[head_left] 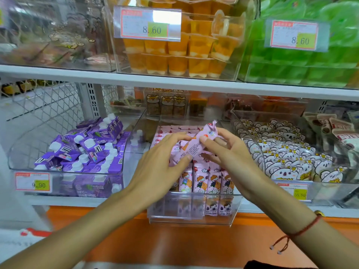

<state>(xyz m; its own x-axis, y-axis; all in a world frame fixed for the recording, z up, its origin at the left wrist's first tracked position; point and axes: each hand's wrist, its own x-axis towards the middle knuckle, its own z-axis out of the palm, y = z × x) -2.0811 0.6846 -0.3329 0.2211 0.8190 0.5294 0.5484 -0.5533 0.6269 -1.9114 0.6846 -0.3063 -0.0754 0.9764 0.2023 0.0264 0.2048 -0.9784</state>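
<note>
Head view, looking down at a shop shelf. Holding one pink snack pack up with both hands, just above the clear bin in the middle. With the left hand, pinching the low end of the pack, thumb underneath and fingers on top. With the right hand, pinching the high end near the crinkly tip, thumb on the front. Pack tilted, low on the left and high on the right, touching nothing but the two hands as far as can be seen. A red string bracelet tied on the right wrist.

Inside the bin, a neat front row of pink packs standing up side by side, with little cartoon children on them. More of them lying behind, partly hidden by the hands. Left of the bin, a pile of purple drink cartons with white caps in another clear tray. Right of it, white bear packs with yellow flowers. Up on the higher shelf, orange jelly cups and green packs, with a price tag in front.

Looks like filling and tidying the pink bin. Front row done, by the look of it. This one pack not put in yet. Left to do: turn it upright, slip it in beside the others, then let go. Cannot tell how many more are waiting, with none showing outside the bin.
</note>
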